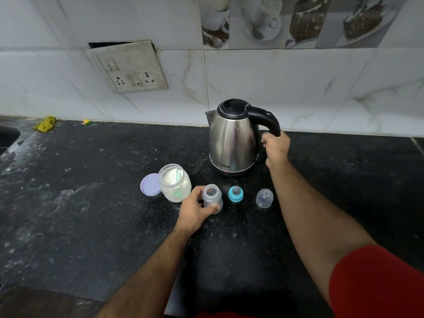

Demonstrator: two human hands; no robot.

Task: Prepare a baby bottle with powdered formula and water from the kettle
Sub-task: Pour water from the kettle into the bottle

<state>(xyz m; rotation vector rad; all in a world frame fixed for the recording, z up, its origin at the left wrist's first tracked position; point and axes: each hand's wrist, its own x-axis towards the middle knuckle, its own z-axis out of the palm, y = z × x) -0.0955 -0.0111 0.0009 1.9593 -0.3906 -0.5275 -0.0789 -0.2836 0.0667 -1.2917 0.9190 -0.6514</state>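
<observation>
A small clear baby bottle (213, 198) stands open on the black counter (91, 191), with some powder at its bottom. My left hand (195, 208) grips its side. Behind it stands a steel kettle (232, 143) with a black lid and handle; my right hand (276, 148) grips the lower part of that handle. Left of the bottle an open jar of white powder (174, 185) holds a green scoop, and its lilac lid (150, 184) lies beside it. Right of the bottle sit the blue teat ring (235, 194) and the clear cap (264, 198).
A tiled wall with a loose switch-and-socket plate (130, 67) rises behind the counter. A yellow cloth (45, 124) and a small yellow scrap (86, 122) lie at the back left, near a sink edge (9, 136). White powder smears the counter's left part.
</observation>
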